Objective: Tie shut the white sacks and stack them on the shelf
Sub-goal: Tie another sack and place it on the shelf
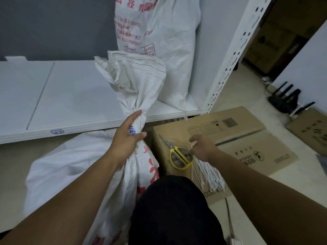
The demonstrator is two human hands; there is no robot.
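Centre of frame: left hand clenched round the gathered neck of a white sack; sack mouth flares loose above the grip, in front of the shelf edge; sack body with red print slumps on the floor at lower left, against a dark-clad knee. Second white sack, red lettering, stands upright on the white shelf at upper centre, leaning by the perforated upright. Right of centre: right hand on a cardboard box, fingers curled, pinching the ends of a bundle of white ties; bundle fans toward the lower edge of the box. Yellow-handled scissors lie just beside that hand, blades pointing to upper left. Flattened cardboard on the floor at right.
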